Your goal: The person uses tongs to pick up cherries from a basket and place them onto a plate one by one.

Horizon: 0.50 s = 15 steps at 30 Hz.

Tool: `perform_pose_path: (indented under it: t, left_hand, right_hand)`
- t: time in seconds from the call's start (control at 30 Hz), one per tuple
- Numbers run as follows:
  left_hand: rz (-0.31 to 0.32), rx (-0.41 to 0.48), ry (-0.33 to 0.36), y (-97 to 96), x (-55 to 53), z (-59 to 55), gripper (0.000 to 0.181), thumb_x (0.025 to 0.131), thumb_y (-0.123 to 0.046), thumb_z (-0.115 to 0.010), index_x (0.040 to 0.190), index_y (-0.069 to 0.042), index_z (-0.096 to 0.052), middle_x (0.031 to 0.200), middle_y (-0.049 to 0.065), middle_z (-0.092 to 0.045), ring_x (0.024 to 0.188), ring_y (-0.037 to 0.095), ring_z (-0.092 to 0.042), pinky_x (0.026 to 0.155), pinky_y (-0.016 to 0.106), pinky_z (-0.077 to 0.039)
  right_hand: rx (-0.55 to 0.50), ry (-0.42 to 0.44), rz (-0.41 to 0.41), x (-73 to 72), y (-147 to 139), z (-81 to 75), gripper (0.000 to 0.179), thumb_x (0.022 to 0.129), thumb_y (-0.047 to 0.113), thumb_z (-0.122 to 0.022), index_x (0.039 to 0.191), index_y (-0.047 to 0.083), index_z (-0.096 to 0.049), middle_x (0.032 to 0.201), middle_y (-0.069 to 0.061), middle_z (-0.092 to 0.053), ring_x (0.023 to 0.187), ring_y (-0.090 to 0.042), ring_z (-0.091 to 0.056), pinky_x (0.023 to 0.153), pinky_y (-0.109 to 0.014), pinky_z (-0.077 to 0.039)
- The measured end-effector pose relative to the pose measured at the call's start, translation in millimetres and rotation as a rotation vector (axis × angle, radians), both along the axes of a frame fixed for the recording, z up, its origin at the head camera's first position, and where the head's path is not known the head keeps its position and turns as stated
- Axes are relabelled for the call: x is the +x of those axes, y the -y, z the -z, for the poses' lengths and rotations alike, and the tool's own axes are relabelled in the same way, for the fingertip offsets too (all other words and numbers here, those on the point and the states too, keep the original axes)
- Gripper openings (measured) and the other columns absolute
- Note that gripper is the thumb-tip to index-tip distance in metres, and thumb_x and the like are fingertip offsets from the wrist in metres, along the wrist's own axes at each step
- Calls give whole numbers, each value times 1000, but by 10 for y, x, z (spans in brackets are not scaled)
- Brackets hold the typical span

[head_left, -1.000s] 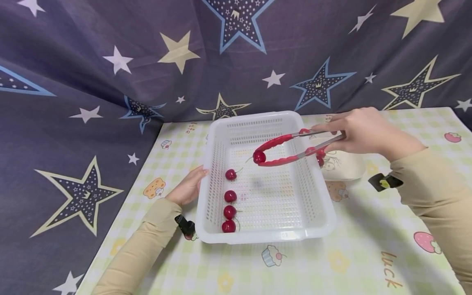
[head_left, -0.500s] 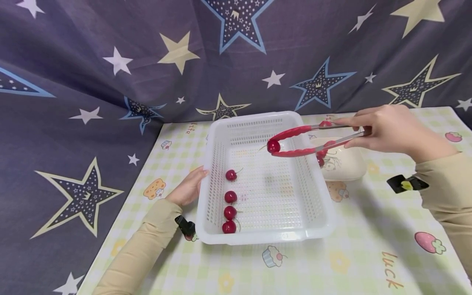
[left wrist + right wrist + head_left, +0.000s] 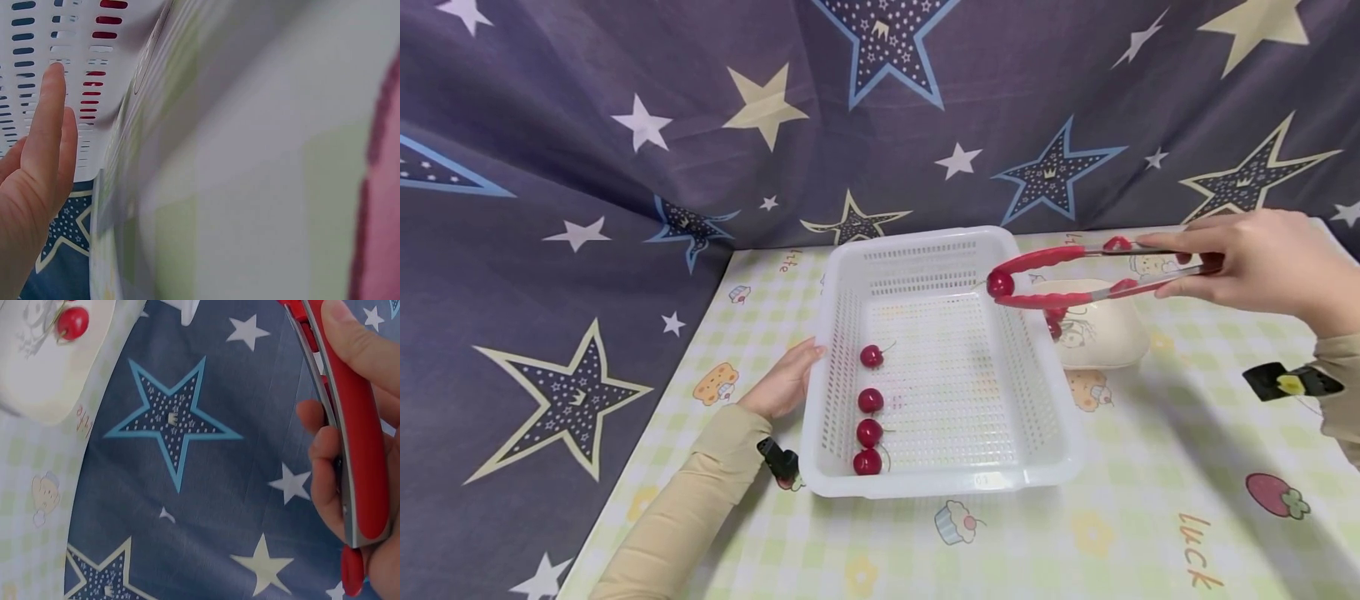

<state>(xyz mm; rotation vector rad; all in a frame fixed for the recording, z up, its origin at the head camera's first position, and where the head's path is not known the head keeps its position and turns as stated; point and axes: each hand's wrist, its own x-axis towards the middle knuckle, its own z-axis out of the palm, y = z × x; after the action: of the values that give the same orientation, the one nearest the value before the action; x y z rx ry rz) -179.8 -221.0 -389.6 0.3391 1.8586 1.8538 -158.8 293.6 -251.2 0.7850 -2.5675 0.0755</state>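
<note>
My right hand (image 3: 1262,258) grips red-tipped metal tongs (image 3: 1051,259), whose red handle (image 3: 357,450) lies along the palm in the right wrist view. Between the tong tips a red cherry (image 3: 1000,283) is pinched, above the right wall of a white perforated plastic basket (image 3: 940,483). Several other cherries (image 3: 869,432) with stems lie in a rough line along the basket's left side. My left hand (image 3: 781,381) rests against the basket's left wall, its fingers (image 3: 53,119) straight on the slotted side in the left wrist view.
Right of the basket stands a cream dish (image 3: 1108,337) with several cherries (image 3: 1054,328) in it, partly hidden by the tongs and basket. A checked cloth (image 3: 1037,550) covers the table. A dark star-patterned curtain (image 3: 700,75) hangs behind and to the left.
My right hand has moved right, carrying the tongs and their cherry from over the basket's middle to its right wall. The left hand and basket have stayed in place.
</note>
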Motion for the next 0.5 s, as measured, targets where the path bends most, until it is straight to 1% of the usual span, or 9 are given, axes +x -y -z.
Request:
perform_pose_path:
  t: [0.07,0.13,0.2,0.23,0.3,0.37,0.43,0.5]
  left_hand:
    - [1,-2,1,1,-1,0,62,101,-30,-37,150,-1,-14,149,30,-26,135,37,-34,101,28,-46]
    - [0,-1,2,3,-2,0,62,101,-30,-37,150,-1,-13,149,30,-26,135,37,-34,101,28,-46]
    - [-1,0,5,3,-4,2,62,101,-30,-37,150,-1,-14,149,30,-26,135,37,-34,101,28,-46]
    - [-3,-2,7,3,-5,4,62,101,-30,-37,150,-1,-14,149,30,-26,135,36,-35,101,29,-46]
    - [-4,-2,13,3,-7,7,62,101,-30,-37,150,-1,-14,149,30,-26,134,35,-36,101,29,-46]
    - [-7,-4,19,3,-8,9,62,101,-30,-37,150,-1,-14,149,29,-26,134,34,-37,101,29,-46]
    - [-10,-7,22,5,-9,11,62,101,-30,-37,150,-1,-14,149,29,-26,133,32,-39,101,29,-46]
    - [-14,-8,24,4,-7,10,62,101,-30,-37,150,-1,-14,149,30,-26,132,31,-41,101,30,-46]
  right_hand:
    - [18,1,20,26,-57,10,56,63,35,-84,114,15,-70,59,10,-49,44,1,-28,42,-23,-25]
    - [15,4,35,40,-102,23,55,64,36,-83,113,14,-71,59,10,-48,45,1,-29,42,-23,-25]
    - [6,-3,31,47,-143,41,54,67,43,-80,111,13,-72,59,11,-45,46,2,-28,42,-22,-23]
    - [-4,-8,24,48,-164,51,55,70,50,-75,109,12,-72,59,11,-44,46,2,-27,42,-21,-22]
    - [-23,-18,8,49,-210,74,62,74,63,-62,106,10,-73,58,12,-38,47,3,-25,42,-20,-20]
    - [-47,-28,-19,46,-261,98,71,74,69,-52,103,8,-74,57,13,-35,48,4,-24,42,-19,-19]
    - [-65,-24,-23,50,-311,126,75,73,71,-47,102,7,-74,57,12,-35,49,5,-23,43,-17,-19]
    - [-84,-22,-23,52,-360,154,75,73,70,-49,103,5,-73,57,12,-36,49,5,-24,43,-16,-19]
